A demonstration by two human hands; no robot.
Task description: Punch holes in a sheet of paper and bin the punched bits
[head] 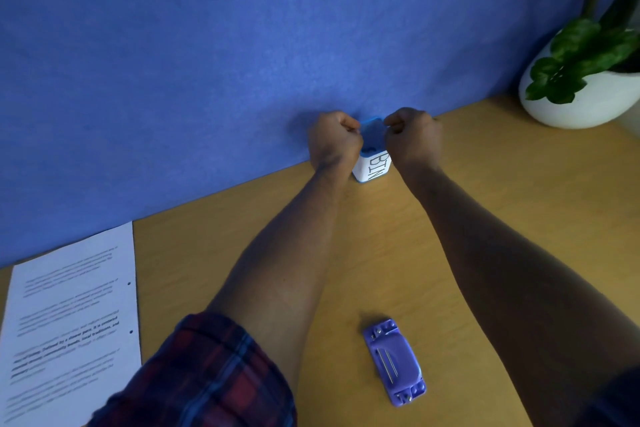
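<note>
Hands first: both are stretched out over the bin (372, 166), the left hand (334, 139) on one side of its mouth and the right hand (412, 137) on the other, fingers curled in tight with the tips pinched towards the opening. Whether either holds paper bits I cannot tell; anything between the fingertips is too small to see. The bin stands against the blue wall (207, 62), and something dark lies inside it, though what it is I cannot make out.

Nearer the person than the bin, the punch (394, 362) lies alone on the desk (433, 236), untouched. Far to the bin's left, the sheet (72, 322) lies flat, with two holes showing along its edge nearest the bin.

So the punching looks done, I'd say, and the binning is under way or nearly finished. Right of the bin, a plant (585, 76) sits in its white pot.
</note>
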